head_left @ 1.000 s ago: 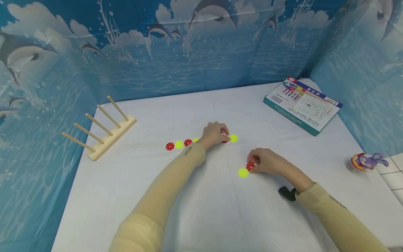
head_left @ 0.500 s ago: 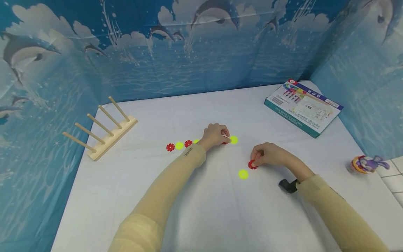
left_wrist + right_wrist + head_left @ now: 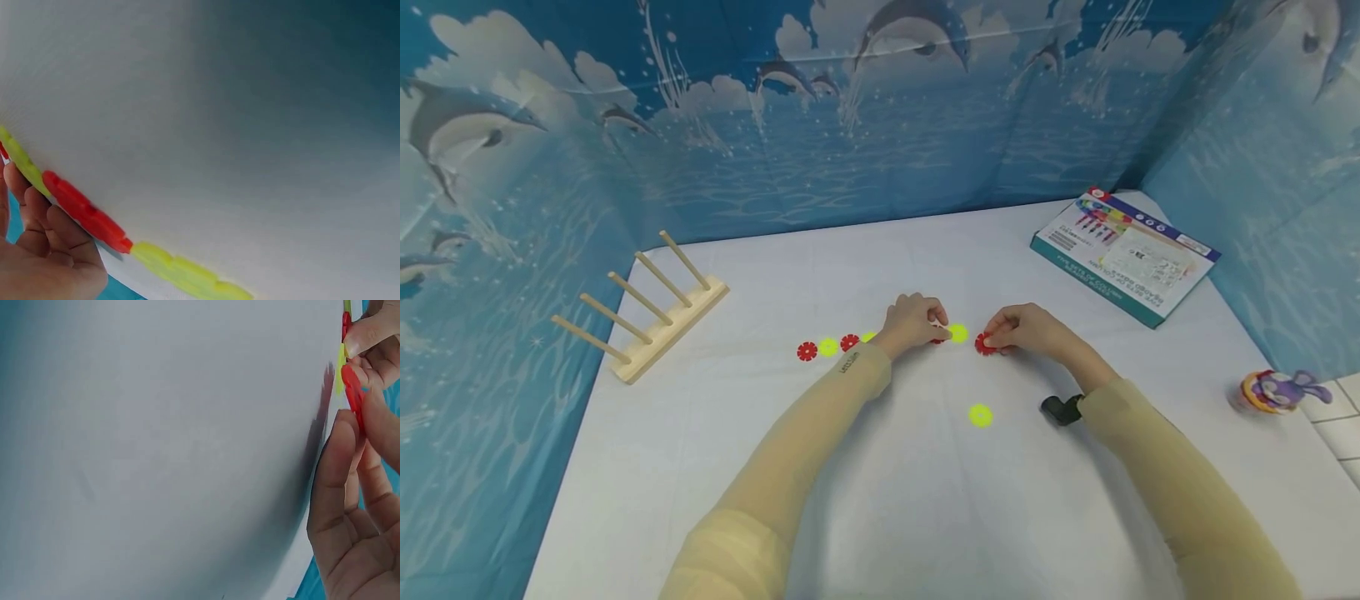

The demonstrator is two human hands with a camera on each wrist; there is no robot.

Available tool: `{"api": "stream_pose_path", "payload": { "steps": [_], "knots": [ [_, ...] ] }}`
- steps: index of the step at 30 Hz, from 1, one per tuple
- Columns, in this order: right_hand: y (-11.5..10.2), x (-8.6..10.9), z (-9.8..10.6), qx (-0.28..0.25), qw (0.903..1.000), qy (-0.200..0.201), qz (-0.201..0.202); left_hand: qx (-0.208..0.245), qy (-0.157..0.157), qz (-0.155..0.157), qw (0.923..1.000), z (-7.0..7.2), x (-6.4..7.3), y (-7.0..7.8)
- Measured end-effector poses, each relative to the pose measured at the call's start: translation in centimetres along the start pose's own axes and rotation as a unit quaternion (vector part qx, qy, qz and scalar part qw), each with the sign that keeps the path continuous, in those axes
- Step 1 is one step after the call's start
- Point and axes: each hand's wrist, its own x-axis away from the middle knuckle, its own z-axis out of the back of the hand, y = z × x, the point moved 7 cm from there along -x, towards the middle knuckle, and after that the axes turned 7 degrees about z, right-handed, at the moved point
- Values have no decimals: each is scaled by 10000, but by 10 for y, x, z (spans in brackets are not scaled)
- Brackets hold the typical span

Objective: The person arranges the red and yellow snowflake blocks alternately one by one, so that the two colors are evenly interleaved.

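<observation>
On the white table a row of linked snowflake discs alternates red and yellow, from a red disc [image 3: 807,351] at its left to a yellow disc [image 3: 958,333] at its right; my left forearm hides the middle. My left hand [image 3: 912,322] pinches the row at a red disc [image 3: 87,212] beside that end yellow one. In my right hand [image 3: 1028,330] a separate red disc [image 3: 985,343] is pinched between thumb and fingers, tilted in the right wrist view. A small gap parts it from the row's yellow end in the head view. One loose yellow disc [image 3: 981,416] lies nearer me.
A wooden stand with several pegs [image 3: 670,329] stands at the left. At the back right lies a flat toy box [image 3: 1127,254]. A small purple figure on a round base [image 3: 1273,390] sits near the right edge. Dolphin-print cloth [image 3: 850,158] walls the table.
My right hand has taken the red disc away from the loose yellow disc and carried it up toward the row's right end. The left hand keeps its place.
</observation>
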Motion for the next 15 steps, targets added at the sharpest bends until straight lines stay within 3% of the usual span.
{"api": "stream_pose_path", "payload": {
  "steps": [6,15],
  "knots": [
    [0,-9,4,9,9990,380,-229,-38,-24,14,10000,-1,1,0],
    [-4,-16,5,231,9973,571,-401,-30,-28,21,10000,0,-1,1]
  ]
}}
